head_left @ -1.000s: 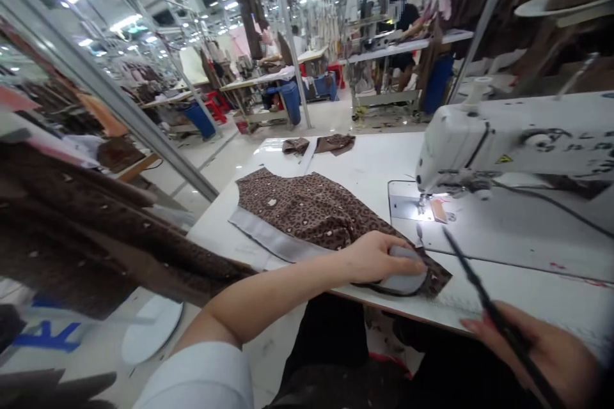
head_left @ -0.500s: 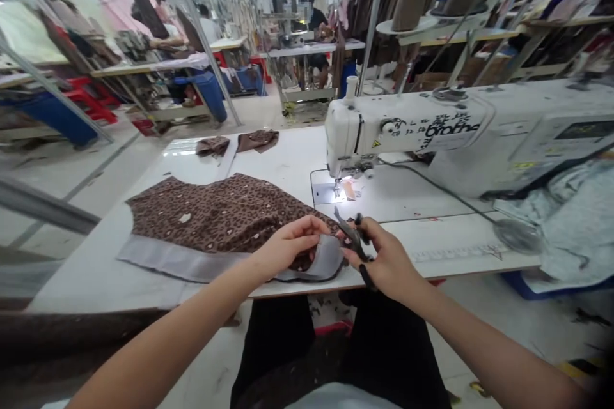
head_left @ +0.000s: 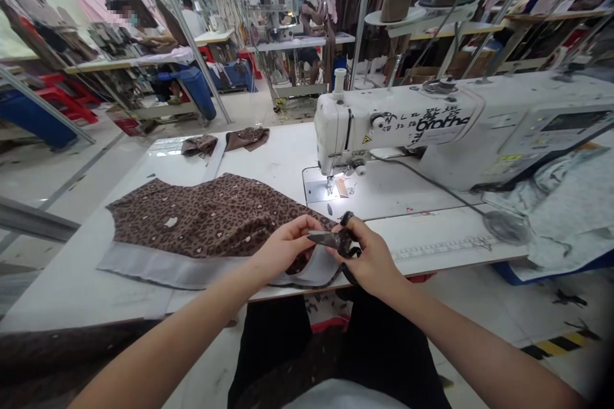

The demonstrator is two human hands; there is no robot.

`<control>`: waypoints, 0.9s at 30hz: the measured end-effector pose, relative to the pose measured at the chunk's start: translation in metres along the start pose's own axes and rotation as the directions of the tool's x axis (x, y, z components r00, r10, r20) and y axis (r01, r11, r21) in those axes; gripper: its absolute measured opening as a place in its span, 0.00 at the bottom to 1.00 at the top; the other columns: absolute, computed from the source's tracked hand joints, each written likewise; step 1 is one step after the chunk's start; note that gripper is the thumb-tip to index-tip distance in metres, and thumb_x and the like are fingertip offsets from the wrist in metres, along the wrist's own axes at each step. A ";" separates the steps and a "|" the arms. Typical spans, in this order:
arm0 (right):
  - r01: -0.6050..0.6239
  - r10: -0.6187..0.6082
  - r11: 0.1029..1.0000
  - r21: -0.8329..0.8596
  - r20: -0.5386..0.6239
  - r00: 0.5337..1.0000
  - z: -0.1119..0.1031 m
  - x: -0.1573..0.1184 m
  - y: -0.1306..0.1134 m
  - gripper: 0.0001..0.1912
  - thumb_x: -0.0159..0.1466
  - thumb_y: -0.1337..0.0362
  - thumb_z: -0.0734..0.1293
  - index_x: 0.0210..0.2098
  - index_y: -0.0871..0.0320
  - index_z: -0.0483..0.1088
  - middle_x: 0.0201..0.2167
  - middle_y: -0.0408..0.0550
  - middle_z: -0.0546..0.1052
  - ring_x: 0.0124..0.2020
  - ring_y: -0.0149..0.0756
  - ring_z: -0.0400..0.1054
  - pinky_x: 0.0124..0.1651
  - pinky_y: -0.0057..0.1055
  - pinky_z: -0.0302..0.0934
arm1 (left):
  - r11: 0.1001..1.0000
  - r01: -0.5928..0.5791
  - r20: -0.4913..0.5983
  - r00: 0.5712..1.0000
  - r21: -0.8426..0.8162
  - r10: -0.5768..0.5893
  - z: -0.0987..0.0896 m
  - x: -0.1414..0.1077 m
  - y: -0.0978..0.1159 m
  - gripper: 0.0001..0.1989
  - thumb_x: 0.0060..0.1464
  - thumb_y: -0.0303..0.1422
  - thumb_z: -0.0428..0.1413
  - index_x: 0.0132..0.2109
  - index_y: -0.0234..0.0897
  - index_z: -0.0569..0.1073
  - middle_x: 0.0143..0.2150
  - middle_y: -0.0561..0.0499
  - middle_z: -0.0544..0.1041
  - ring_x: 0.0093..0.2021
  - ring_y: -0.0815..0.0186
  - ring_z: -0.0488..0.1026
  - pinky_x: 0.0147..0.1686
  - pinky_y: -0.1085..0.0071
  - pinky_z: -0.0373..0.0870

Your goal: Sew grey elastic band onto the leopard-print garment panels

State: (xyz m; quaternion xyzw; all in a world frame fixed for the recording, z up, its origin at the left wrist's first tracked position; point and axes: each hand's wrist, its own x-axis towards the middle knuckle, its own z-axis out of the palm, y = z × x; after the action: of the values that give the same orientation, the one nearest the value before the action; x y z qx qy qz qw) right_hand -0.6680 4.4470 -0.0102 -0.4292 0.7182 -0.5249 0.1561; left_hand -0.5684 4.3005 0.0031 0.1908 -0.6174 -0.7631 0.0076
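Observation:
A brown leopard-print fabric piece (head_left: 192,217) with a grey band along its near edge lies across the white sewing table (head_left: 283,160). My left hand (head_left: 286,244) pinches the right end of this piece, where the band curves round. In my right hand (head_left: 371,255) is a pair of dark scissors (head_left: 329,238), its blades pointing left over the fabric, close to my left fingertips. Whether the blades touch the cloth cannot be made out. Behind the hands stands the white sewing machine (head_left: 336,134), its needle area lit.
Two small leopard-print scraps, one a folded piece (head_left: 247,138), lie at the table's back. A ruler strip (head_left: 441,247) runs along the front right edge. Pale cloth (head_left: 566,211) is heaped at the right. A metal pole (head_left: 187,32) rises behind; co-workers sit farther back.
The scissors have swung from pointing up toward the machine to pointing left, beside my left fingers. Both hands keep their places near the fabric's end. The whole view has shifted slightly.

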 end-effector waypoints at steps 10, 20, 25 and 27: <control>-0.053 0.054 0.998 0.026 -0.037 0.998 0.002 0.001 0.006 0.09 0.53 0.68 0.66 0.32 0.56 0.61 0.27 0.40 0.67 0.29 0.32 0.61 0.31 0.26 0.55 | 0.998 0.014 0.005 1.000 -0.067 -0.014 -0.001 0.003 -0.006 0.12 0.44 0.35 0.60 0.34 0.35 0.67 0.23 0.58 0.63 0.20 0.77 0.56 0.20 0.80 0.51; -0.018 0.024 0.995 0.097 -0.053 0.998 0.007 -0.001 0.006 0.07 0.53 0.70 0.64 0.31 0.56 0.61 0.29 0.42 0.68 0.30 0.33 0.62 0.33 0.28 0.56 | 0.990 0.067 0.004 0.998 0.122 -0.068 0.001 0.004 -0.012 0.12 0.45 0.38 0.58 0.28 0.33 0.68 0.20 0.57 0.62 0.20 0.76 0.55 0.20 0.78 0.50; -0.092 0.108 0.958 0.271 -0.044 0.993 0.000 0.006 0.004 0.11 0.55 0.62 0.67 0.31 0.56 0.58 0.29 0.41 0.68 0.29 0.32 0.62 0.32 0.28 0.57 | 0.990 -0.006 0.069 0.998 0.144 -0.004 0.010 -0.003 -0.006 0.14 0.45 0.39 0.60 0.30 0.33 0.68 0.25 0.55 0.67 0.24 0.75 0.61 0.24 0.79 0.57; -0.118 0.118 0.972 0.202 0.010 0.993 -0.016 0.004 0.003 0.12 0.56 0.60 0.66 0.32 0.56 0.58 0.30 0.42 0.67 0.29 0.31 0.61 0.32 0.28 0.57 | 0.983 0.052 0.020 0.998 0.173 -0.057 0.009 -0.005 -0.003 0.14 0.44 0.39 0.61 0.33 0.32 0.71 0.26 0.54 0.70 0.24 0.74 0.63 0.23 0.78 0.59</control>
State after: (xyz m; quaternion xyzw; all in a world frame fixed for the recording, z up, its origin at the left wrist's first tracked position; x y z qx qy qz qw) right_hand -0.6829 4.4542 -0.0057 -0.3671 0.6855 -0.5855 0.2292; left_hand -0.5653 4.3109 0.0032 0.1981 -0.6758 -0.7090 -0.0374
